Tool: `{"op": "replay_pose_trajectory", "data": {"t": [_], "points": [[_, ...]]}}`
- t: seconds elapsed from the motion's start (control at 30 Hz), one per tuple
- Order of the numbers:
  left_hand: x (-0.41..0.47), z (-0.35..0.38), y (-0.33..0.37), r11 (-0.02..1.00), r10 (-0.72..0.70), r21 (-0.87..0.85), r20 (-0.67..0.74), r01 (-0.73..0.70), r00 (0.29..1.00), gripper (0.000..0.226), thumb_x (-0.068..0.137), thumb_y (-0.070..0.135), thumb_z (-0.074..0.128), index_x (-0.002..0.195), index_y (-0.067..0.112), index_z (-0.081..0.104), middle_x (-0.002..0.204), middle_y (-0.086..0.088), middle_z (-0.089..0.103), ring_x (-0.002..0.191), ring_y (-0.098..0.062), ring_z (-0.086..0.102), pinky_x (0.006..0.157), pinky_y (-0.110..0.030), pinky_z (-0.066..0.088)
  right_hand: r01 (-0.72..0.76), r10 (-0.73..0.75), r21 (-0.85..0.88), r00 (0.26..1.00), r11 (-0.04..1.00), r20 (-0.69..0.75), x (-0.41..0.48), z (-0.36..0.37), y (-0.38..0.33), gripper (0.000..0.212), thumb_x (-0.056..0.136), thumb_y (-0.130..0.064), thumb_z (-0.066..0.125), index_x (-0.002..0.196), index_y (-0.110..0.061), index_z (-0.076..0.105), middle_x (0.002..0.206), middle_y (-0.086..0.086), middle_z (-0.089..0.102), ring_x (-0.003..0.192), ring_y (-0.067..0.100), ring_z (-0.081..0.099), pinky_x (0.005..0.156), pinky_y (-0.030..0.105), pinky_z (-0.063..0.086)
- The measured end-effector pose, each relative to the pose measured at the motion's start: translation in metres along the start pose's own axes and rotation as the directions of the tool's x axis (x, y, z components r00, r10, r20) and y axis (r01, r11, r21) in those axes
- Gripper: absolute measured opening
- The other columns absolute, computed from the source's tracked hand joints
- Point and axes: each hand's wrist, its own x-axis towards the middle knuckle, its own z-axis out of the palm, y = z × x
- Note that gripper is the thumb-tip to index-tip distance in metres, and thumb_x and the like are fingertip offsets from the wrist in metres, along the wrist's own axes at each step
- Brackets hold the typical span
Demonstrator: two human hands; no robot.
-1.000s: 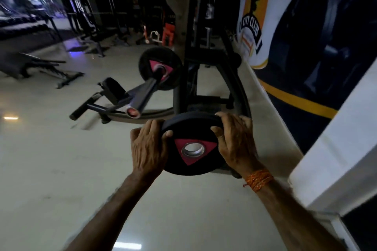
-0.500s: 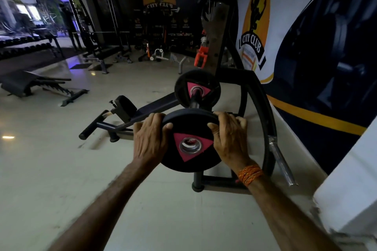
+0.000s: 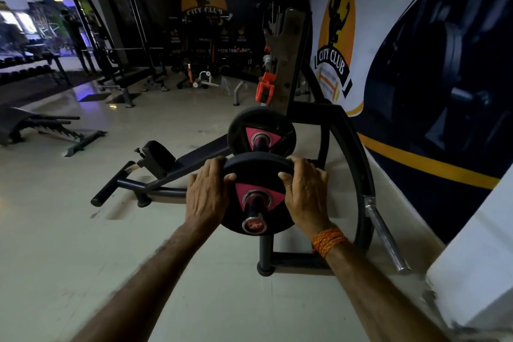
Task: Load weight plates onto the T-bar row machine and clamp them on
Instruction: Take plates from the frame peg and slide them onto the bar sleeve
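A black weight plate (image 3: pixel 258 172) with a pink triangle around its hole sits on the near end of the T-bar sleeve (image 3: pixel 254 223), whose red-capped tip pokes out through the hole. My left hand (image 3: pixel 206 191) grips the plate's left rim and my right hand (image 3: pixel 304 191) grips its right rim. A second, matching plate (image 3: pixel 241 130) sits farther up the same sleeve, apart from the near one. The machine's black frame (image 3: pixel 358 175) curves around on the right, with its pad and lever (image 3: pixel 158 158) to the left.
A painted wall runs close along the right. A chrome peg (image 3: pixel 385 239) sticks out of the frame at lower right. An orange collar clamp (image 3: pixel 265 91) hangs on the upright behind the plates. A bench (image 3: pixel 41 125) lies at far left, racks stand at the back.
I have carried the plate forward to the machine and lined its hole up with the sleeve. The sleeve tip has now passed through the hole.
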Motion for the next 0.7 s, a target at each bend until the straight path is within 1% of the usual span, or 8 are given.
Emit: {"op": "replay_pose_trajectory", "data": {"t": [0.03, 0.07, 0.1, 0.17, 0.23, 0.4, 0.47, 0.7], "points": [[0.005, 0.007, -0.003, 1.000, 0.019, 0.005, 0.005, -0.019, 1.000, 0.048, 0.102, 0.048, 0.034, 0.140, 0.019, 0.037, 0.125, -0.006, 0.057, 0.109, -0.024, 0.056, 0.095, -0.036, 0.039, 0.037, -0.037, -0.014, 0.999, 0.999, 0.002, 0.004, 0.005, 0.005, 0.049, 0.106, -0.050, 0.031, 0.143, -0.019, 0.042, 0.126, 0.008, 0.058, 0.112, 0.026, 0.057, 0.099, 0.050, 0.040], [0.009, 0.013, -0.006, 0.998, 0.048, 0.028, 0.018, -0.048, 0.999, 0.059, 0.100, 0.039, 0.045, 0.152, 0.018, 0.025, 0.145, -0.010, 0.048, 0.127, -0.026, 0.050, 0.103, -0.038, 0.037, 0.092, -0.091, -0.049, 0.996, 0.995, 0.023, 0.007, 0.008, 0.011, 0.054, 0.105, -0.047, 0.037, 0.153, -0.021, 0.032, 0.142, 0.012, 0.048, 0.125, 0.028, 0.050, 0.106, 0.054, 0.036], [0.012, 0.018, -0.011, 0.994, 0.082, 0.063, 0.043, -0.085, 0.996, 0.075, 0.098, 0.032, 0.053, 0.158, 0.019, 0.011, 0.160, -0.011, 0.031, 0.143, -0.026, 0.037, 0.114, -0.042, 0.032, 0.153, -0.147, -0.092, 0.987, 0.984, 0.070, 0.010, 0.011, 0.018, 0.064, 0.103, -0.046, 0.044, 0.159, -0.024, 0.021, 0.156, 0.015, 0.034, 0.139, 0.030, 0.039, 0.113, 0.060, 0.029], [0.019, 0.023, -0.022, 0.978, 0.128, 0.151, 0.093, -0.141, 0.987, 0.097, 0.093, 0.023, 0.063, 0.159, 0.021, -0.008, 0.168, -0.008, 0.001, 0.155, -0.024, 0.009, 0.123, -0.053, 0.018, 0.254, -0.227, -0.146, 0.957, 0.956, 0.179, 0.014, 0.015, 0.029, 0.082, 0.098, -0.048, 0.051, 0.162, -0.026, 0.003, 0.169, 0.016, 0.007, 0.156, 0.035, 0.012, 0.119, 0.069, 0.012], [0.028, 0.028, -0.027, 0.964, 0.126, 0.220, 0.127, -0.152, 0.984, 0.105, 0.090, 0.021, 0.068, 0.159, 0.020, -0.012, 0.168, -0.007, -0.011, 0.156, -0.024, -0.005, 0.123, -0.059, 0.013, 0.298, -0.254, -0.170, 0.937, 0.939, 0.240, 0.019, 0.020, 0.038, 0.092, 0.093, -0.047, 0.053, 0.161, -0.024, -0.003, 0.170, 0.018, -0.003, 0.157, 0.038, -0.002, 0.116, 0.075, 0.009], [0.059, 0.047, -0.036, 0.949, 0.076, 0.286, 0.206, -0.135, 0.976, 0.121, 0.080, 0.033, 0.078, 0.158, 0.017, -0.012, 0.167, -0.007, -0.017, 0.154, -0.023, -0.017, 0.123, -0.059, 0.001, 0.241, -0.162, -0.308, 0.952, 0.920, 0.262, 0.041, 0.048, 0.045, 0.114, 0.084, -0.030, 0.079, 0.162, -0.023, -0.004, 0.169, 0.019, -0.009, 0.156, 0.040, -0.006, 0.115, 0.076, 0.012], [0.075, 0.058, -0.043, 0.940, 0.048, 0.321, 0.218, -0.118, 0.975, 0.129, 0.075, 0.036, 0.083, 0.158, 0.016, -0.013, 0.166, -0.008, -0.018, 0.153, -0.024, -0.017, 0.123, -0.059, -0.001, 0.229, -0.146, -0.332, 0.955, 0.915, 0.257, 0.052, 0.059, 0.048, 0.115, 0.084, -0.031, 0.079, 0.162, -0.024, -0.005, 0.169, 0.018, -0.008, 0.156, 0.039, -0.005, 0.115, 0.076, 0.012], [0.127, 0.095, -0.065, 0.948, 0.056, 0.293, 0.220, -0.121, 0.974, 0.127, 0.075, 0.037, 0.082, 0.158, 0.017, -0.012, 0.166, -0.007, -0.018, 0.154, -0.026, -0.016, 0.122, -0.062, 0.004, 0.157, -0.053, -0.335, 0.952, 0.929, 0.301, 0.099, 0.092, 0.066, 0.114, 0.085, -0.029, 0.078, 0.162, -0.027, -0.007, 0.170, 0.014, -0.014, 0.156, 0.036, -0.011, 0.116, 0.074, 0.013]]}}
